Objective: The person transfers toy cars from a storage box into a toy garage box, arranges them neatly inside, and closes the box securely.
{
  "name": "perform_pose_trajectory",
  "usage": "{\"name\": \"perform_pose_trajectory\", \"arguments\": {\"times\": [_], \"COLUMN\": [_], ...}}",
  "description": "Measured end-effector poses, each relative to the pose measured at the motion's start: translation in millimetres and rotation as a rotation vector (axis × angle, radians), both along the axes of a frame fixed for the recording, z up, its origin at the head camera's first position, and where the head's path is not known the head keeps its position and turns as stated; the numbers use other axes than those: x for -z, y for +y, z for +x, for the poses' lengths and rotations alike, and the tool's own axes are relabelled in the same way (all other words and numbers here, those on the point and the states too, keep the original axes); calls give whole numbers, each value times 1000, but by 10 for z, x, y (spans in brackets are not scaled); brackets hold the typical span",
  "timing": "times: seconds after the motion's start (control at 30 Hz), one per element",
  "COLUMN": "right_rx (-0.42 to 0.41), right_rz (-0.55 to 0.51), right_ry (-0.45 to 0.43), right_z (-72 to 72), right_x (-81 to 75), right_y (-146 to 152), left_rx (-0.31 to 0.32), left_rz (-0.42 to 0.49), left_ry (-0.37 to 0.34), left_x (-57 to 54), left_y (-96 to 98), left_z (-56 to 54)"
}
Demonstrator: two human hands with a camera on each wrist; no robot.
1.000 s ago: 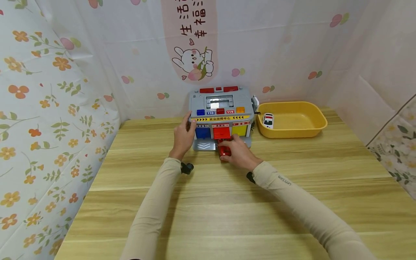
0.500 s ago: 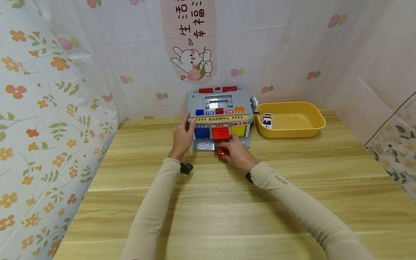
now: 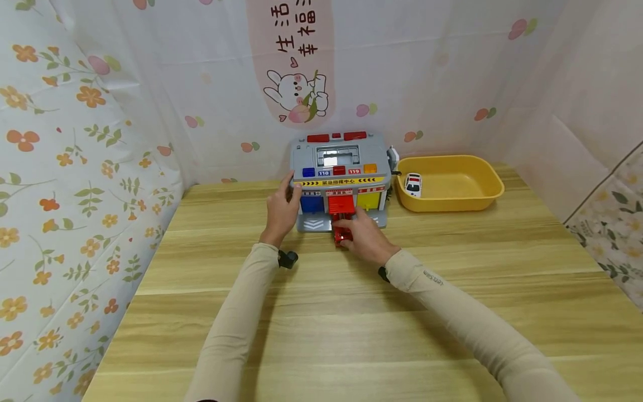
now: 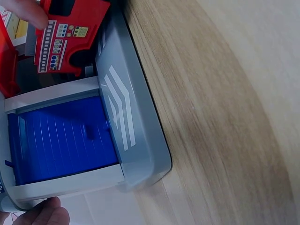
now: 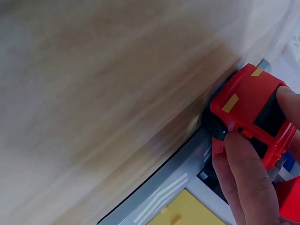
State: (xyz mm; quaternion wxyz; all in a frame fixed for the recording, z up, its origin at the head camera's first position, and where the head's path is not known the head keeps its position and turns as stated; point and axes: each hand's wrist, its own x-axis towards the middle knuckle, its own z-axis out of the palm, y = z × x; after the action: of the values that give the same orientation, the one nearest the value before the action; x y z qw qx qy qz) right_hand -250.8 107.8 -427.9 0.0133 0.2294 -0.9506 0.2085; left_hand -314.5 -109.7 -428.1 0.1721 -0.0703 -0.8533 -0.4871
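Two hands are at a gray toy garage (image 3: 346, 181): the right hand (image 3: 366, 237) pinches a small red truck (image 5: 248, 101), and the left hand (image 3: 282, 212) holds the garage's left front corner. The truck is shiny, with a dark front window (image 5: 270, 115), two yellow marks (image 5: 229, 103) on its nose, a black wheel (image 5: 214, 125), and side stickers (image 4: 79, 31) with a strip and little dials. It is under and in front of the lifted red door (image 3: 341, 204), and its nose pokes past the edge of the gray ramp (image 4: 140, 145). How far its back end goes inside, I cannot tell. On either side, the blue door (image 4: 65, 140) and yellow door (image 3: 368, 201) are down. The right hand's fingers lie along the truck's side. The left hand has its thumb on the garage's front and fingers on its side wall. One second ago the truck was more slanted; now it points straighter out, and the left hand is at the same corner.
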Motion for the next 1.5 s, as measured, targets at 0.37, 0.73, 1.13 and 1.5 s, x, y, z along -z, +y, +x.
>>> {"name": "perform_pose_trajectory", "arguments": {"times": [0.37, 0.73, 1.13, 1.5], "right_rx": [25, 69, 115, 195], "right_rz": [-103, -178, -269, -279], "right_ry": [53, 94, 76, 138], "right_z": [-58, -94, -98, -100], "right_x": [43, 23, 79, 74], "right_y": [23, 13, 44, 26], "left_rx": [8, 16, 19, 17], "left_rz": [22, 20, 25, 24], "left_ry": [-11, -13, -17, -17], "left_x": [1, -16, 20, 12], "left_y": [-5, 9, 5, -6], "left_z": [-2, -1, 1, -2]}}
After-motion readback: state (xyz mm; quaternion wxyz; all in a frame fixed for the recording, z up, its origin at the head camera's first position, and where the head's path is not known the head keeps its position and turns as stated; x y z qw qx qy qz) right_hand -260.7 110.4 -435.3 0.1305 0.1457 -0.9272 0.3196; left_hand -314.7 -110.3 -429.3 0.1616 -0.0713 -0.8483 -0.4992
